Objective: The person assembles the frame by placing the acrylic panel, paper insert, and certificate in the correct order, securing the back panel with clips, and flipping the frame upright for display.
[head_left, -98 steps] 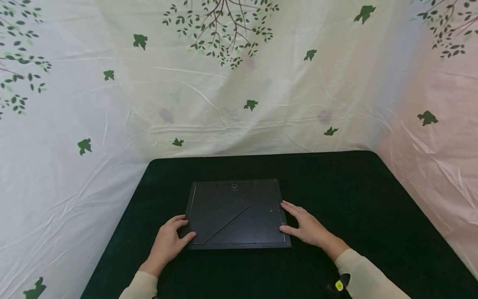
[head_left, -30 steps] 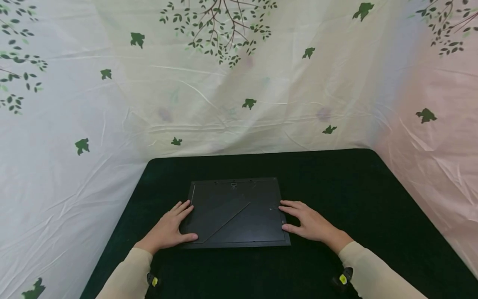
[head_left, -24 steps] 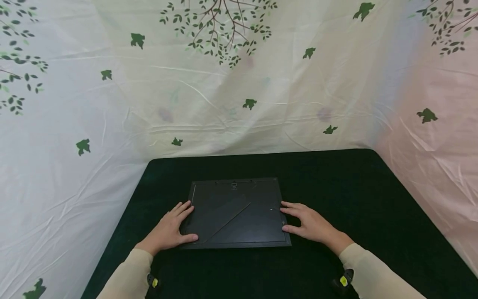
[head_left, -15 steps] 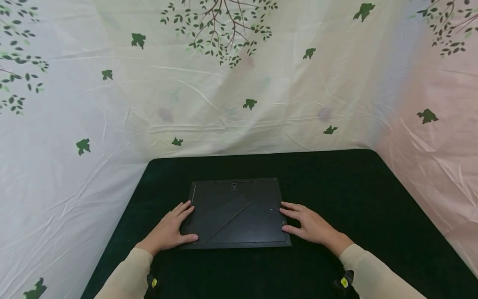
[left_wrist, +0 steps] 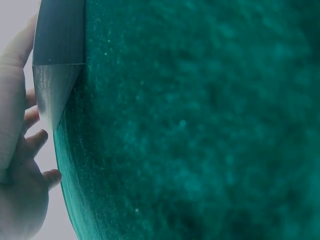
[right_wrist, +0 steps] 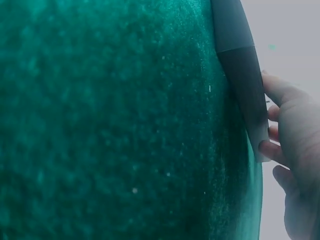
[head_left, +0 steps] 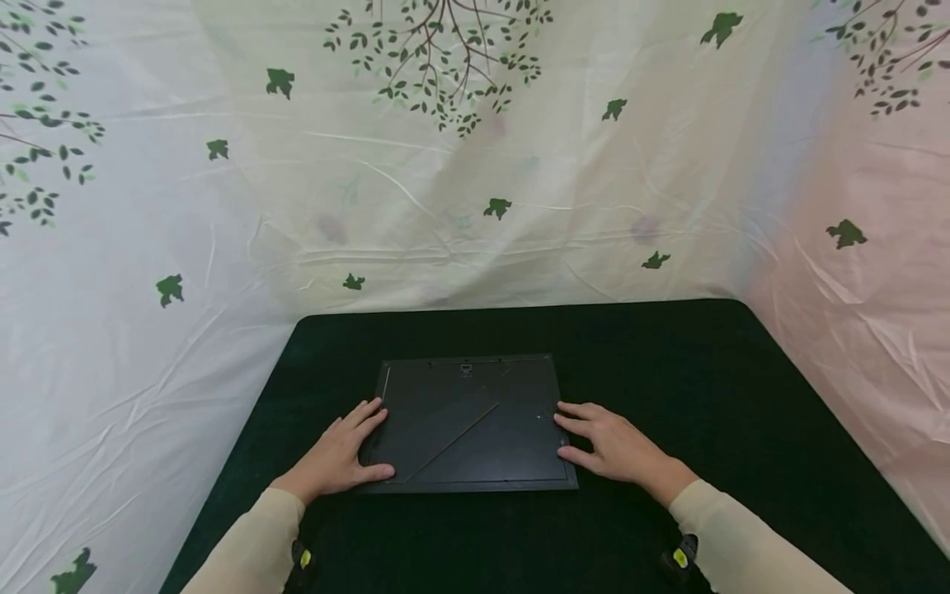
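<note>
On the far left a white printed cloth hangs just beyond the counter, whose dark green surface leaves generous room before its slanting left edge. Next comes the left hand, which has shifted within the last few seconds: its fingertips now reach farther up the left side of the black picture frame, and its fingers are fanned wider, nearly straight, with the thumb on the near left corner. That probably means the frame is being steadied or squared up rather than lifted, since neither hand curls round it. The frame itself has hardly moved; it lies back up in the middle of the counter, seemingly flat, a hanger near its far edge and a diagonal line crossing the back panel. Its far edge is well short of the counter's back edge, so pushing it that way looks easy; the near edge of the counter is out of view. The right hand, almost unchanged, rests relaxed fingertips and thumb against the right side, uncurled. Beyond it, the surface runs wide to the slanting right edge, beside a pinkish cloth.
</note>
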Demonstrator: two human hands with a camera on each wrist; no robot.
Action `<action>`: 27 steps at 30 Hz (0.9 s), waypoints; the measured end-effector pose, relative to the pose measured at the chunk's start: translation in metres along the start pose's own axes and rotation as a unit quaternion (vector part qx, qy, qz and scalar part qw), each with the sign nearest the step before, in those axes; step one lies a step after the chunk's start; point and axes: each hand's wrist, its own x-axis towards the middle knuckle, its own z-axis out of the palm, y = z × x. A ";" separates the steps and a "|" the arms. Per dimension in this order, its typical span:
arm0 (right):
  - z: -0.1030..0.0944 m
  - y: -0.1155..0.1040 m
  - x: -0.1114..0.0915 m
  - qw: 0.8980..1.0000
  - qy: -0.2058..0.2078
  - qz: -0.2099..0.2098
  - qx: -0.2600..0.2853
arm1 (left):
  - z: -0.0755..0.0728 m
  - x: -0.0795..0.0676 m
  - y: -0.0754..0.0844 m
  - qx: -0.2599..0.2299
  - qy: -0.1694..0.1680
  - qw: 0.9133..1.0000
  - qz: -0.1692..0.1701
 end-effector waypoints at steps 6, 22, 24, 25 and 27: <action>-0.001 0.000 0.001 1.000 -0.013 -0.003 -0.018 | -0.002 0.001 0.002 0.002 -0.008 1.000 0.000; -0.005 -0.003 0.006 0.997 -0.012 -0.033 -0.063 | -0.002 0.001 0.001 0.013 -0.006 1.000 -0.002; -0.006 -0.004 0.006 0.997 -0.015 -0.033 -0.068 | -0.001 0.001 0.001 0.013 -0.006 1.000 -0.002; -0.006 -0.004 0.006 0.997 -0.017 -0.034 -0.070 | -0.001 0.001 0.001 0.014 -0.007 1.000 -0.004; -0.006 -0.004 0.007 0.996 -0.018 -0.037 -0.075 | 0.000 0.001 0.000 0.013 -0.008 1.000 -0.004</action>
